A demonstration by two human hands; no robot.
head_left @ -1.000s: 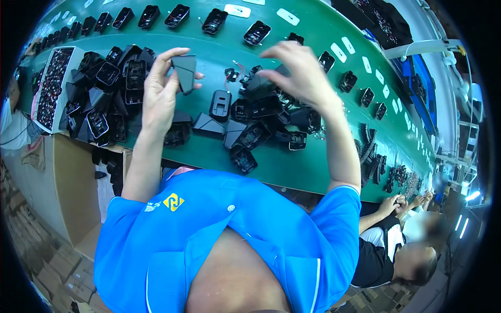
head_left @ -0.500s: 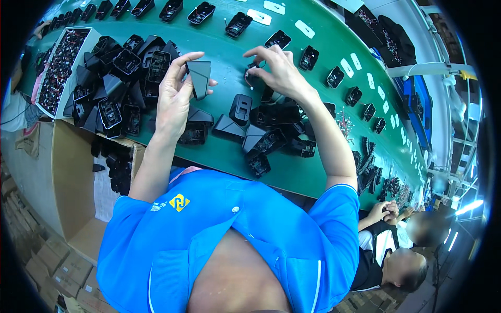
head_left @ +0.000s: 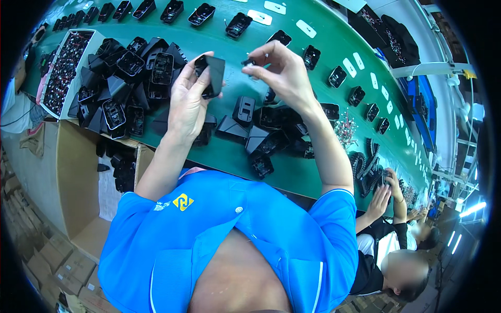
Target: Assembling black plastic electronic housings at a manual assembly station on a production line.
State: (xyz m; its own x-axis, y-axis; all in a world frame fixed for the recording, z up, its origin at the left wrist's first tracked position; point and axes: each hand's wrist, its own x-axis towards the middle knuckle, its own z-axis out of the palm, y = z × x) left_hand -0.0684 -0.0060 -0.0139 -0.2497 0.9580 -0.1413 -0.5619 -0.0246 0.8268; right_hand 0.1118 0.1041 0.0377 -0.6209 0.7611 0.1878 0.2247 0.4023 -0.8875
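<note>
My left hand (head_left: 189, 101) grips a black plastic housing (head_left: 216, 76) by its sides, held up over the green table. To the right of it, my right hand (head_left: 288, 73) pinches a small dark part (head_left: 248, 62) between thumb and fingertips, apart from the housing. That part is too small to make out its kind. Below my hands lies a loose group of black housings (head_left: 244, 110), some with their open side up. A larger heap of similar housings (head_left: 130, 63) is piled to the left of my left hand.
A white box (head_left: 92, 48) full of small wired parts stands at the far left. Housings (head_left: 202, 14) and white plates (head_left: 306, 28) line the table's far side. Black coiled pieces (head_left: 365, 164) lie right, by a co-worker's hands (head_left: 383, 193). A cardboard box (head_left: 78, 172) stands below the table's left edge.
My left hand has shifted a little right with the housing, which is turned. My right hand has brought the small part slightly up and left. A co-worker's hands have reached to the coiled pieces.
</note>
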